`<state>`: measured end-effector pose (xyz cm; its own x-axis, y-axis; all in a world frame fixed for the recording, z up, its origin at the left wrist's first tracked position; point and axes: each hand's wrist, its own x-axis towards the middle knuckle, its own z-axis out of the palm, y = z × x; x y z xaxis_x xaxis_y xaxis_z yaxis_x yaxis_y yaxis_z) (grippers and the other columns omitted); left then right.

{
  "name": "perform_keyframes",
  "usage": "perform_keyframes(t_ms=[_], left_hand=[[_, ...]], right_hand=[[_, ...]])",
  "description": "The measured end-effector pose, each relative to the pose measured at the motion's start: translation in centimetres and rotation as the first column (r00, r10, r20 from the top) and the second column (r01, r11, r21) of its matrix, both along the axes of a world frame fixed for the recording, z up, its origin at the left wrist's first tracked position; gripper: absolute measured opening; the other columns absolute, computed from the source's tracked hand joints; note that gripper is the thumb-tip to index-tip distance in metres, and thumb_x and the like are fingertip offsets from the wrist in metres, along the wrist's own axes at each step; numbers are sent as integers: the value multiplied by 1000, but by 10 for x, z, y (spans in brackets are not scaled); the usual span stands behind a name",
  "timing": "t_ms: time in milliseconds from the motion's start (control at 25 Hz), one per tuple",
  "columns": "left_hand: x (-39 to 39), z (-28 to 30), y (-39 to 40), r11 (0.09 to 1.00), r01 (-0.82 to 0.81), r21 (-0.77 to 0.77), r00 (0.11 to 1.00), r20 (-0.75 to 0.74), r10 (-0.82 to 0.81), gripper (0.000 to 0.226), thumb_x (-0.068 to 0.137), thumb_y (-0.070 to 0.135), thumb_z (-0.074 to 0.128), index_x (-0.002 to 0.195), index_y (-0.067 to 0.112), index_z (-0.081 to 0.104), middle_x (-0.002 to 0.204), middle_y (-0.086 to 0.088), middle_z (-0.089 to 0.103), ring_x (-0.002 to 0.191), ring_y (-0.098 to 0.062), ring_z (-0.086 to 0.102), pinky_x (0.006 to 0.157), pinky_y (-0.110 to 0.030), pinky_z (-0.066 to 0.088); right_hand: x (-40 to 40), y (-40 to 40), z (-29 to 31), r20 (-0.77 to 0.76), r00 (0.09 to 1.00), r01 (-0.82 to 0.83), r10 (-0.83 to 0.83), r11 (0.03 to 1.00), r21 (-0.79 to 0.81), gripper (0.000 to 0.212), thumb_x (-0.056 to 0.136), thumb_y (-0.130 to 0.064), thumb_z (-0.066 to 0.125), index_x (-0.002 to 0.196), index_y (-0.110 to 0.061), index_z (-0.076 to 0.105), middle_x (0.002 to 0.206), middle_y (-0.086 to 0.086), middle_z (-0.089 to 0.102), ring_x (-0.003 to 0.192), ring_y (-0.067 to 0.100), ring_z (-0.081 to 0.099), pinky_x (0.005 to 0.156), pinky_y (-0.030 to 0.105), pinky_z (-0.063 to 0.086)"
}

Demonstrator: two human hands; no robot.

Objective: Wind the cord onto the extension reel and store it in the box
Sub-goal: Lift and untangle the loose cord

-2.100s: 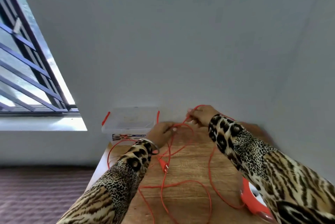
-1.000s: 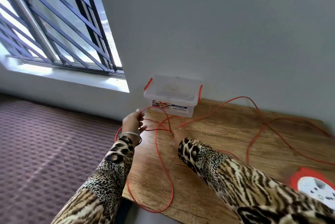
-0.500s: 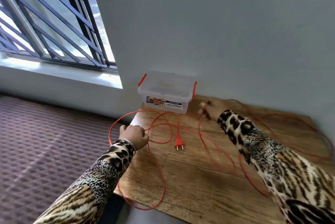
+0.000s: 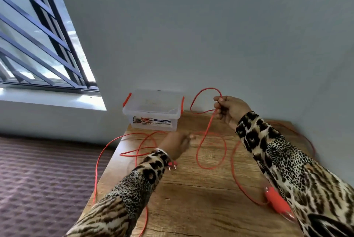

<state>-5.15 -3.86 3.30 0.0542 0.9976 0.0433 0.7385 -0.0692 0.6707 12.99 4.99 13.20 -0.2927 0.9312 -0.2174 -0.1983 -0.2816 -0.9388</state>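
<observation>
- Far left, at nine o'clock, a barred window (image 4: 38,45) lets daylight in above a patterned purple floor (image 4: 38,179); none of it is in play.
- The orange cord (image 4: 199,152) spills off the table's (image 4: 191,198) left edge in a long hanging loop, so there's plenty of slack to gather.
- Left hand (image 4: 176,146) low over the table, blurred; whether it grips anything I cannot tell. The plug (image 4: 171,165) lies just beside that wrist, prongs toward us.
- At twelve o'clock the clear box (image 4: 153,110) with orange latches sits against the grey wall (image 4: 210,25), apparently lidless, likely waiting for the reel.
- Right hand (image 4: 229,111) up at one o'clock, fingers pinching the cord, a loop arching off toward the box, a strand dropping to the tabletop. Judging by that lift, it's clearing tangles before winding.
- Down at four o'clock the orange reel (image 4: 277,203) peeks from under the right sleeve, cord running to it, winding not yet begun.
</observation>
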Motion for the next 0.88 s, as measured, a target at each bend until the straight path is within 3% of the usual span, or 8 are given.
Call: perform_keyframes(t_ms=[80,200,360,440,520,640,760,880], left_hand=[[-7,10,11,979,-204,-28,914,354,200,23,99,19,40,97,13,62,67,0,54,55,-15,52,56,-30,51],[-26,24,24,898,-408,-165,576,717,393,26,98,15,38,85,14,60,53,4,42,42,-10,38,41,-22,34],[-76,24,18,796,-512,-324,211,850,482,23,84,18,44,62,14,50,34,9,31,27,-8,25,34,-13,21],[-100,19,10,660,-661,-359,150,798,584,19,73,22,47,55,13,48,32,8,33,28,-12,26,35,-14,22],[-116,15,0,569,-750,-337,183,722,668,19,68,21,49,52,11,51,34,4,38,35,-17,29,39,-19,25],[-122,9,-16,628,-739,-244,435,539,721,20,61,24,50,48,11,59,43,0,48,49,-23,41,52,-30,36],[-113,-7,-32,770,-601,-216,717,281,638,24,59,29,50,52,14,67,62,-4,62,64,-23,54,66,-31,42],[-99,-30,-43,837,-471,-276,852,103,514,20,75,22,56,61,19,70,66,1,65,72,-19,60,68,-26,46]], right_hand=[[17,3,-14,189,982,-3,3,1000,0,22,98,-8,37,93,-8,58,57,0,50,36,8,43,35,18,35],[44,9,-42,456,889,48,-39,999,-7,24,98,-10,37,89,-11,59,57,1,45,34,10,34,31,13,28],[85,33,-67,458,846,329,-273,943,-47,28,99,-8,35,76,-11,51,62,6,49,41,16,36,26,14,30],[90,46,-76,430,823,434,-370,899,-57,21,98,-5,35,81,-8,47,66,11,53,38,19,46,26,17,37],[81,55,-89,442,801,469,-405,882,-43,13,98,-4,36,91,-10,45,65,14,54,31,15,52,28,22,44],[61,56,-116,583,773,333,-249,942,-39,11,94,-6,48,99,-3,57,78,19,61,54,22,59,51,29,57],[36,38,-146,880,473,0,29,999,-33,14,84,-13,64,74,-13,54,108,21,62,74,19,54,78,28,52],[15,18,-161,937,330,25,-115,993,113,12,86,-12,56,96,-4,57,103,19,65,93,33,60,78,35,50]])
